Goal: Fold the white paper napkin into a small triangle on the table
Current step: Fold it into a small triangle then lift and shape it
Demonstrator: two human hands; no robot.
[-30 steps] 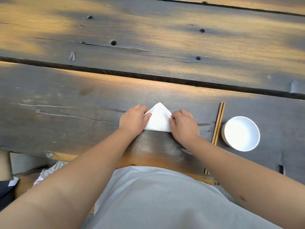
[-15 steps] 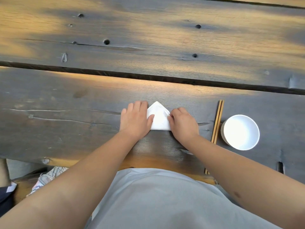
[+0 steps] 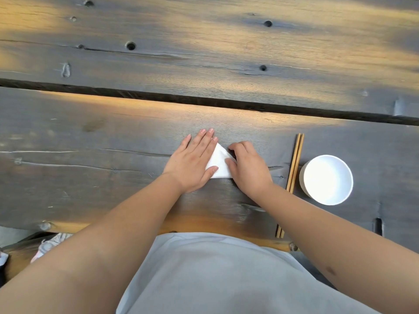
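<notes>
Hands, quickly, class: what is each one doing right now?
Left hand: open, flat, pressing on the white napkin.
Right hand: fingers curled, resting on the napkin's right edge; a grip cannot be told.

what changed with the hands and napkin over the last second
The left hand uncurled and slid rightward, now lying flat with fingers spread over the left half of the napkin, so less white shows. The right hand stays curled at the napkin's right edge. The chopsticks and white bowl have not moved.
</notes>
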